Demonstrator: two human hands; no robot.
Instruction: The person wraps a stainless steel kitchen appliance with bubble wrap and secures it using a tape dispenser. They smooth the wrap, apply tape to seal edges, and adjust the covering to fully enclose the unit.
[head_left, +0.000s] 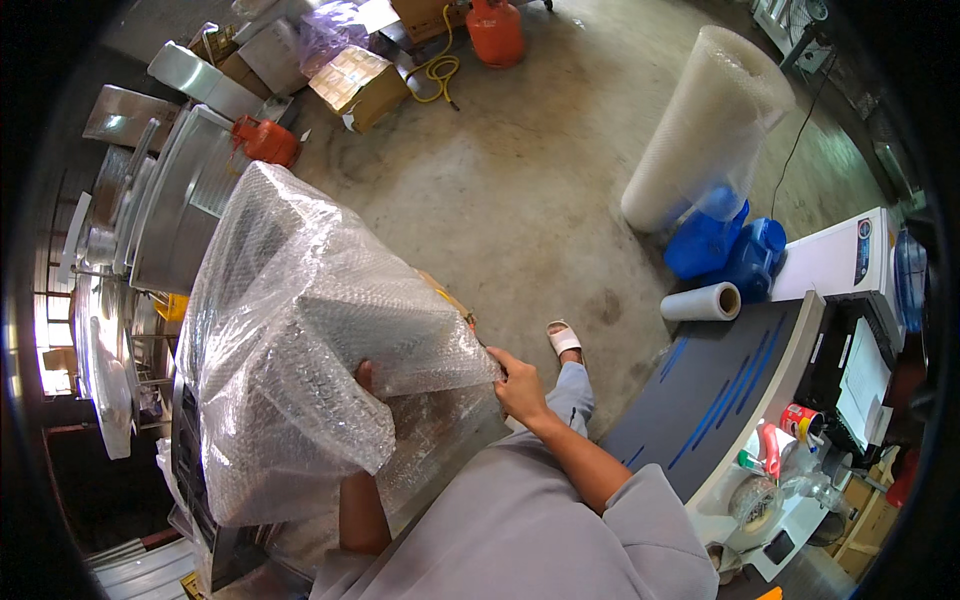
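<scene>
- While the right hand (pixel 518 386) pinches the bubble wrap (pixel 290 330) by its right-hand corner, presumably keeping it taut, the left hand (pixel 365 377) lies mostly hidden among folds; cannot tell whether it grips.
- Wrap sits left of the grey shirt (pixel 490 510), tented high, likely propped from beneath.
- Looks clear, glossy, finely dimpled, loosely creased.

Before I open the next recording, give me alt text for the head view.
The right hand grips the edge of a bubble-wrap sheet, the left hand mostly hidden by its folds. Beyond, a bubble-wrap roll stands on the floor near blue jugs.
</scene>
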